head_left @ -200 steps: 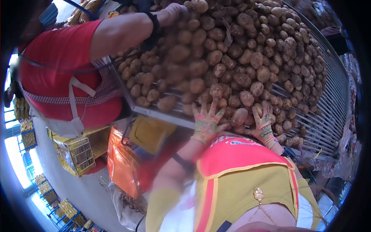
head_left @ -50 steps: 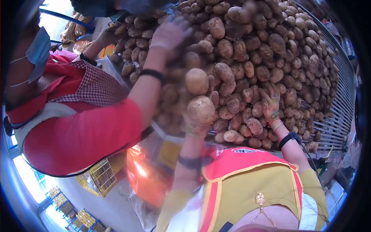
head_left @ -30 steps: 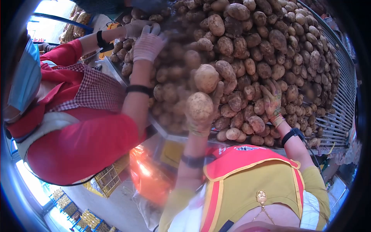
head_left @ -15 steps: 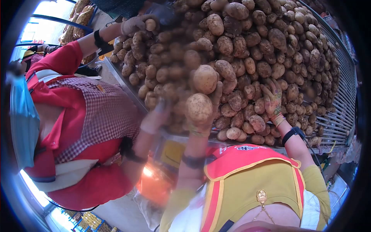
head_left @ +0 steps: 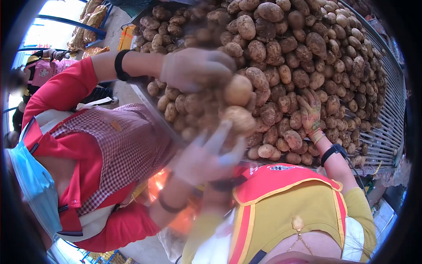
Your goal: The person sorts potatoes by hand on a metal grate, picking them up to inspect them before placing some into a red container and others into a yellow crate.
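Note:
My left hand (head_left: 252, 102) is closed on two large pale potatoes, an upper potato (head_left: 238, 90) and a lower potato (head_left: 239, 120). A co-worker's gloved hand (head_left: 204, 160) covers most of my palm and wrist, reaching across with fingers spread beside the lower potato. Another gloved hand (head_left: 193, 68) of the same person, blurred, is close to the upper potato. My right hand (head_left: 311, 113), in a stained patterned glove, lies over the potato pile (head_left: 303, 53) with its fingers outstretched, beside a small potato (head_left: 296, 119).
The pile rests on a slatted metal table (head_left: 387, 125) with a raised metal edge. To my left stands a co-worker in a checked apron (head_left: 118, 145). An orange bag (head_left: 179, 215) hangs below the table edge. Filled sacks (head_left: 90, 26) stand far left.
The co-worker's two hands have moved right, toward my left hand and its potatoes. The potatoes in my left hand have shifted slightly rightward. My right hand has stayed in place.

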The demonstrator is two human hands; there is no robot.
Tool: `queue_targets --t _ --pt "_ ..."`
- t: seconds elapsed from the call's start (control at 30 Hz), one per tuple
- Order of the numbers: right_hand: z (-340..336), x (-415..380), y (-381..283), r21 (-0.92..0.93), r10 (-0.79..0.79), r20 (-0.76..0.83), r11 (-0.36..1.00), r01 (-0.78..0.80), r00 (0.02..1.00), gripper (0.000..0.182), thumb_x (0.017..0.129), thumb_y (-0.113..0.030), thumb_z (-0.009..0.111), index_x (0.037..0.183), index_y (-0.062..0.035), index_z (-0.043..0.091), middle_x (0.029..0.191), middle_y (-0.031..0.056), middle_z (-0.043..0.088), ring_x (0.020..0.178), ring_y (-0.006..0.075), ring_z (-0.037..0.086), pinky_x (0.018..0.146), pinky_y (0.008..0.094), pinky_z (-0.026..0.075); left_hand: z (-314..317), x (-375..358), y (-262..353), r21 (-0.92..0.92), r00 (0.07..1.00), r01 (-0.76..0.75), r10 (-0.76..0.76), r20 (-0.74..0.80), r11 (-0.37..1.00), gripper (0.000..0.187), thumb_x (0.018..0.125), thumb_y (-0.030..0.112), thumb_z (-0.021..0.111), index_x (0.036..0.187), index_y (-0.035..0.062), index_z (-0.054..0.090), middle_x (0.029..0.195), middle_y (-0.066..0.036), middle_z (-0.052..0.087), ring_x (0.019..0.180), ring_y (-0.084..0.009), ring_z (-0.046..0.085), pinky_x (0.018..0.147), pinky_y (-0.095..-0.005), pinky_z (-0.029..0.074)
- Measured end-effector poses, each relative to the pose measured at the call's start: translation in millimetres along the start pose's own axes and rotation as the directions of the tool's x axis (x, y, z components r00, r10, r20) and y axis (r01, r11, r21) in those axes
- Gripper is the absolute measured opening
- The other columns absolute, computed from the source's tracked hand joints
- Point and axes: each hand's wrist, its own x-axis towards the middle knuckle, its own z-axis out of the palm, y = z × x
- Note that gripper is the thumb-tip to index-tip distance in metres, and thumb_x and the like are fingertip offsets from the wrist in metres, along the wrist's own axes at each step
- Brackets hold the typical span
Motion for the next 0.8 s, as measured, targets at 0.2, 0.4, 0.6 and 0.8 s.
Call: queue_targets --t 0.2,0.4,0.6,0.8 --pt "-3.0 2.8 -2.4 -0.007 0.024 0.024 1.000 -0.024 0.999 0.045 0.093 -0.033 0.043 0.123 -0.0095 0.067 0.140 0.0199 0.050 0.135 0.0432 0.040 0.114 0.0530 0.028 -3.1 35.8 27.2 0.445 0.772 -0.577 0.279 0.571 0.685 0.032 0.080 0.016 0.060 0.112 0.0151 0.063 0.128 -0.023 0.054 0.119 -0.0309 0.058 0.088 -0.0479 0.055" --pt "-7.9 6.3 -12.5 -0.019 0.047 0.049 0.999 -0.046 0.998 0.045 0.092 -0.030 0.043 0.123 -0.0078 0.067 0.143 0.0181 0.049 0.138 0.0399 0.037 0.116 0.0499 0.027 -12.4 17.6 1.7 0.615 0.488 -0.771 0.466 0.738 -0.167 0.030 0.080 0.019 0.065 0.110 0.0134 0.060 0.118 -0.015 0.060 0.109 -0.0308 0.061 0.085 -0.0505 0.054" --pt "-3.7 5.7 -9.9 -0.029 0.053 0.044 0.998 -0.051 0.998 0.046 0.093 -0.031 0.042 0.123 -0.0081 0.067 0.143 0.0183 0.049 0.138 0.0400 0.038 0.116 0.0507 0.027 -21.0 140.8 -11.5 0.140 0.392 -0.802 0.335 0.857 0.580 0.053 0.080 0.030 0.068 0.125 0.0098 0.050 0.113 -0.015 0.061 0.096 -0.0342 0.065 0.076 -0.0495 0.054" --pt "2.0 5.0 -3.4 -0.016 0.057 0.059 0.998 -0.056 0.997 0.047 0.093 -0.034 0.042 0.125 -0.0092 0.067 0.144 0.0186 0.048 0.138 0.0404 0.037 0.116 0.0507 0.026 -3.0 168.6 -36.9 -0.045 0.367 -0.698 0.411 0.834 0.715 0.077 0.080 0.041 0.072 0.141 0.0063 0.040 0.108 -0.016 0.063 0.083 -0.0376 0.068 0.066 -0.0486 0.055"
